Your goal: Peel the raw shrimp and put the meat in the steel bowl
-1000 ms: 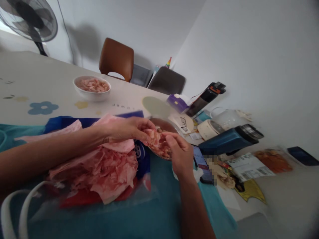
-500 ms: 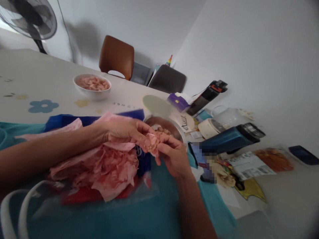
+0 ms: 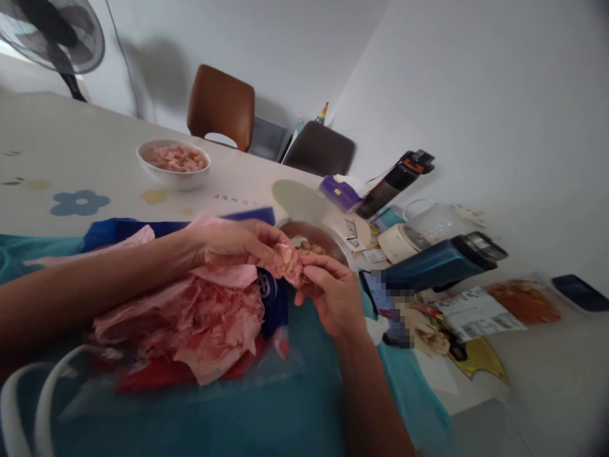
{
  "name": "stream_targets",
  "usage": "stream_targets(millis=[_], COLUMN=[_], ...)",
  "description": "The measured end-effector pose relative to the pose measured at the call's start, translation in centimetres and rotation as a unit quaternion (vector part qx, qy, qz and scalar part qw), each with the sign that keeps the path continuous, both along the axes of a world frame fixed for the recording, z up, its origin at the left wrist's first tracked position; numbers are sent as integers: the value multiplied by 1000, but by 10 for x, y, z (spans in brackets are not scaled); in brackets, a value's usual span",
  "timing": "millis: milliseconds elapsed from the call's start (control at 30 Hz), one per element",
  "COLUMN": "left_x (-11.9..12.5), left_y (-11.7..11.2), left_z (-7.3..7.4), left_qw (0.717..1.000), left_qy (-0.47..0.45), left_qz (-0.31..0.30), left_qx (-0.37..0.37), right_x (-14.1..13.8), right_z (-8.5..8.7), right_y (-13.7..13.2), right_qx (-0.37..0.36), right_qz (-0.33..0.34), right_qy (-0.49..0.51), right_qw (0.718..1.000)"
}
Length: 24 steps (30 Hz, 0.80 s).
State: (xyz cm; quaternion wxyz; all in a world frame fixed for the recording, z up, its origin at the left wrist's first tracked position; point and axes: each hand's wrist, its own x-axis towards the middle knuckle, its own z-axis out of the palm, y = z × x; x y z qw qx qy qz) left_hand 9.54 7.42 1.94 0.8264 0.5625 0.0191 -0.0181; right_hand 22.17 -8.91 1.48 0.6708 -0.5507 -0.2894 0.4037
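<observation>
Both the left hand [image 3: 233, 244] and the right hand [image 3: 328, 292] pinch one pink meat piece [image 3: 287, 261] between their fingertips (held just before the metal bowl [image 3: 333, 244]), above the teal-covered surface [image 3: 295, 406]

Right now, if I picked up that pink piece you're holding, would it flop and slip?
Probably floppy: the pink piece sags between both hands. It looks moist, so likely slippery. It seems light, held by fingertips alone.

Shiny metal bowl [image 3: 333, 241], crumpled pink paper [image 3: 200, 317]
</observation>
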Motion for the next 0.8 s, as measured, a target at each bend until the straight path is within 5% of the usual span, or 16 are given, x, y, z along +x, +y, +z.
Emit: stream_targets(millis=[233,400,567,667,800], left_x=[3,3,0,0,0], left_y=[0,2,-1,-3,-4], left_z=[-5,-6,2,5,6], left_qw=[999,999,999,999,999], left_qy=[-4,-9,6,11,12], left_qz=[33,35,34,32,31], left_qx=[-12,-18,-28,-33,-33], right_x=[-4,1,20,30,35], right_z=[-1,-3,-9,-12,-13], right_y=[2,1,-2,-1,0], right_qx=[19,17,-13,-22,-47], right_qz=[-134,-156,-222,-207,-187], right_qy=[-42,-77,-281,-371,-385], right_qw=[990,985,934,905,902])
